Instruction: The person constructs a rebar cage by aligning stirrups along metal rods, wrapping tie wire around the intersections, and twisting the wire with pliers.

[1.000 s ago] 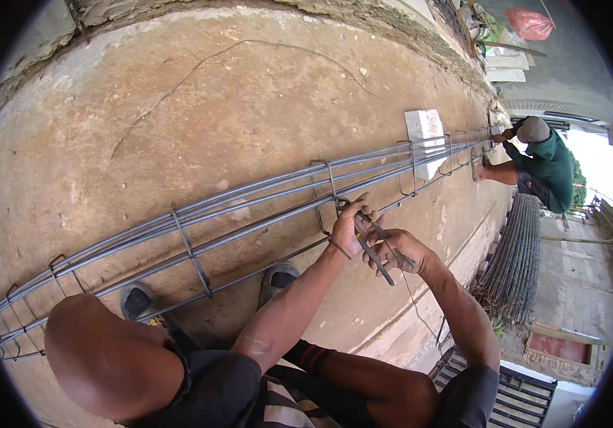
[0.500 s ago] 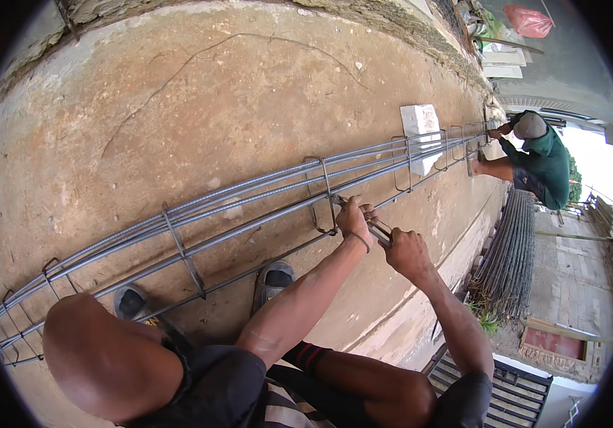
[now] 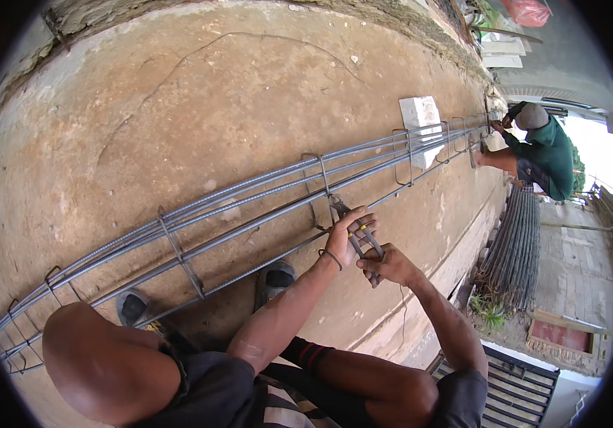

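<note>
My right hand (image 3: 390, 264) is closed round the handles of a pair of dark pincers (image 3: 368, 242) with small yellow marks. Their jaws (image 3: 338, 207) are at a stirrup (image 3: 326, 176) of a long rebar cage, beside the lower main bar. My left hand (image 3: 343, 239) lies against the pincers with palm up and fingers stretched out, the handles crossing over it. A dark band circles that wrist. The cage's ribbed bars (image 3: 239, 191) run from lower left to upper right in front of me. Any tie wire at the jaws is too small to make out.
A white block (image 3: 421, 114) stands by the cage's far part. Beyond it a co-worker in a green top (image 3: 550, 153) bends over the cage's end, hands on it. Bundled dark rods (image 3: 512, 246) lie at right, near a slatted metal grate (image 3: 510, 389). My shoes (image 3: 276, 277) are beside the cage.
My right hand has come down and left, and the pincers now stand steeper, with more of them showing. My left hand has shifted back from the stirrup and its fingers have spread out.
</note>
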{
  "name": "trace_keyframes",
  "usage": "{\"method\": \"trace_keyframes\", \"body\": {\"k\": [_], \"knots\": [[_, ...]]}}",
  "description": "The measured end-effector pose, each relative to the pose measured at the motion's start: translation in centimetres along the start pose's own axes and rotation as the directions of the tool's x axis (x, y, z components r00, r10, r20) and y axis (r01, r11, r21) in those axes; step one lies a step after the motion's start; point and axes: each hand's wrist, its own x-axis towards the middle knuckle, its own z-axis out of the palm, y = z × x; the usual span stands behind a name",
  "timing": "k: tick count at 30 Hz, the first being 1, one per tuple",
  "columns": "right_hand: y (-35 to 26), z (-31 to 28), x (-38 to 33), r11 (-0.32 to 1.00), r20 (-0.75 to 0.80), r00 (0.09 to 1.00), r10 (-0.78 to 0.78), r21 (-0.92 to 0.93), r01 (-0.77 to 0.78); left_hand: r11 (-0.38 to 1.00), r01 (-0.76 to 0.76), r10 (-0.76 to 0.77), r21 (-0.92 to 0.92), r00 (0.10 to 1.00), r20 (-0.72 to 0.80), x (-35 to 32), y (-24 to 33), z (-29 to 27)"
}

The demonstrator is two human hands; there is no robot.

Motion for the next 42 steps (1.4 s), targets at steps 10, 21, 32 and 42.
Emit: {"method": "trace_keyframes", "body": {"k": [10, 21, 32, 42], "knots": [[-5.9, -5.3, -1.1, 0.920, -0.217, 0.944, -0.249, -0.357, 0.160, 0.972, -0.103, 0.109, -0.210, 0.994, 0.017, 0.8, 0.5, 3.3], [-5.8, -5.9, -0.8, 0.421, -0.133, 0.777, -0.615, -0.889, 0.181, 0.975, -0.101, 0.105, -0.197, 0.994, 0.012, 0.5, 0.7, 4.1], [-5.1, -0.7, -3.7, -0.028, -0.121, 0.671, -0.732, -0.978, -0.207, 0.931, -0.179, 0.154, -0.318, 0.983, -0.102, 4.0, 0.4, 3.8], [-6.4, -0.6, -2.5, 0.442, -0.343, 0.875, -0.343, -0.880, -0.171, 0.965, -0.166, 0.149, -0.204, 0.984, -0.095, 1.2, 0.0, 3.9]]}}
